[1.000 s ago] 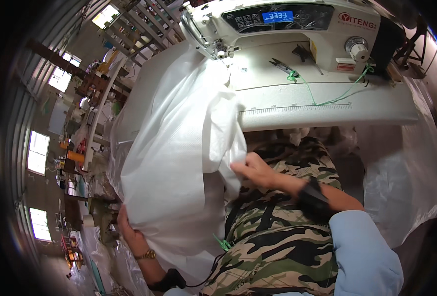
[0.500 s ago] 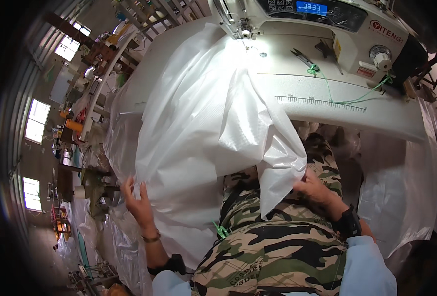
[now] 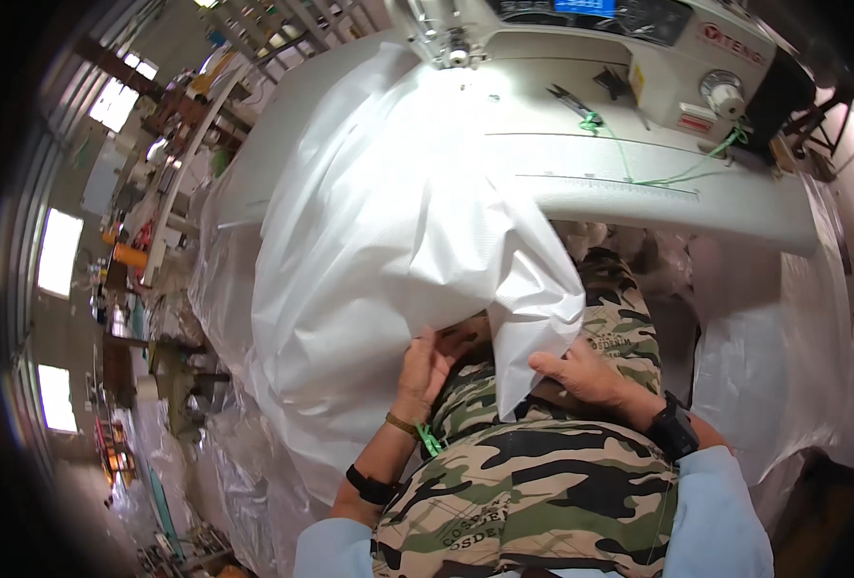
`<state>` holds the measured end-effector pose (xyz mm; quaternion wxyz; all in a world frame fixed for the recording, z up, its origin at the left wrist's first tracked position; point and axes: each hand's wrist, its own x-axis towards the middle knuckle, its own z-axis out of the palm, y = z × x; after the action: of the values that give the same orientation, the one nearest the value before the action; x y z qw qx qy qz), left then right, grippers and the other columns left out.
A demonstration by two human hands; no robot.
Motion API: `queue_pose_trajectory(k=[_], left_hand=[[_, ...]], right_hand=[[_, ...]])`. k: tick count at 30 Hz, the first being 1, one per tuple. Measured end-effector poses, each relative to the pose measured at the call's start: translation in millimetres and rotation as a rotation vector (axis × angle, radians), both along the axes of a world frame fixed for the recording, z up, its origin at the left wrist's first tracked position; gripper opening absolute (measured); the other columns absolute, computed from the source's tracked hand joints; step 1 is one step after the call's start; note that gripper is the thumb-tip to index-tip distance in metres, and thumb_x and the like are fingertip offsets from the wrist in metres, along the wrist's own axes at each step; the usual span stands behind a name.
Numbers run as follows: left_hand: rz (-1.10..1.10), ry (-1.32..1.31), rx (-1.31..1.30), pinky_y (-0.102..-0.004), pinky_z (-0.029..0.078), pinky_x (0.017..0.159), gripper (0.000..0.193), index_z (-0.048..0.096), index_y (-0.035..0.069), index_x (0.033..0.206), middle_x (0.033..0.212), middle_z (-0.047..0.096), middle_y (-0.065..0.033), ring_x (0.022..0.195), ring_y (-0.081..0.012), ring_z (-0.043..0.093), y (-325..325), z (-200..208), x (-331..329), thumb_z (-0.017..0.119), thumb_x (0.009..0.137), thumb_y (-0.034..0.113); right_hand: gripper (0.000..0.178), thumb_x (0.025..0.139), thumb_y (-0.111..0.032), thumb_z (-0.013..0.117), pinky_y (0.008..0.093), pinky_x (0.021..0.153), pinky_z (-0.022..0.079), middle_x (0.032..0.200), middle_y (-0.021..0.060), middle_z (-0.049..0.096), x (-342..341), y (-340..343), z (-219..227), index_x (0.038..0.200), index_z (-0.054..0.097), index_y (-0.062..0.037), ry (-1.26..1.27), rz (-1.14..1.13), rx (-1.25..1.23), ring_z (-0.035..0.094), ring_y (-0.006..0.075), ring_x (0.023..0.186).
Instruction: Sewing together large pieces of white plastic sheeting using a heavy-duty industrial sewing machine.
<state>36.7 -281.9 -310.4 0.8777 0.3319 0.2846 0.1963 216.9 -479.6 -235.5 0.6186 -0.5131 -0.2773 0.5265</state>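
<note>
A large white woven plastic sheet [image 3: 340, 270] hangs in folds from under the sewing machine's needle area [image 3: 458, 60] down over my lap. My left hand [image 3: 425, 371] is at the sheet's near edge, thumb and fingers apart, the fingertips partly hidden by the edge. To its right, my right hand [image 3: 581, 374] is closed on the hanging corner of the sheet, with the thumb in front and the other fingers partly hidden behind the folds. A bright lamp washes out the sheet near the needle.
On the machine bed lie small thread snips [image 3: 570, 99] tied with green string [image 3: 629, 164]. The white table edge [image 3: 629, 197] crosses above my knees. Clear plastic [image 3: 764, 328] hangs at the right, and more is heaped at the left [image 3: 244, 462].
My left hand has moved right, from the sheet's left side to its near edge by my lap. My right hand has shifted slightly left and down. The whole view has shifted a little.
</note>
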Motion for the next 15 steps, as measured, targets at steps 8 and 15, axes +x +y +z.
queue_pose_trajectory(k=[8,15], left_hand=[[0.694,0.076,0.027,-0.0365,0.056,0.082,0.025,0.060,-0.001,0.113,0.100,0.068,-0.0090,0.087,-0.0197,0.065,77.4,-54.8,-23.8,0.053,0.099,0.018],[0.613,0.026,0.332,-0.0343,0.055,0.081,0.026,0.062,0.000,0.107,0.097,0.068,-0.0102,0.088,-0.0198,0.065,138.3,13.7,-110.3,0.053,0.099,0.023]], right_hand=[[0.034,0.095,-0.022,0.060,0.0300,0.087,0.046,0.106,0.0073,0.063,-4.4,13.2,0.6,0.117,0.059,0.0031,-0.002,0.082,-0.023,0.056,0.0124,0.097],[0.037,0.093,-0.026,0.059,0.0313,0.085,0.048,0.103,0.0124,0.068,8.1,12.0,1.4,0.114,0.062,0.0045,-0.176,0.251,0.144,0.060,0.0173,0.092]])
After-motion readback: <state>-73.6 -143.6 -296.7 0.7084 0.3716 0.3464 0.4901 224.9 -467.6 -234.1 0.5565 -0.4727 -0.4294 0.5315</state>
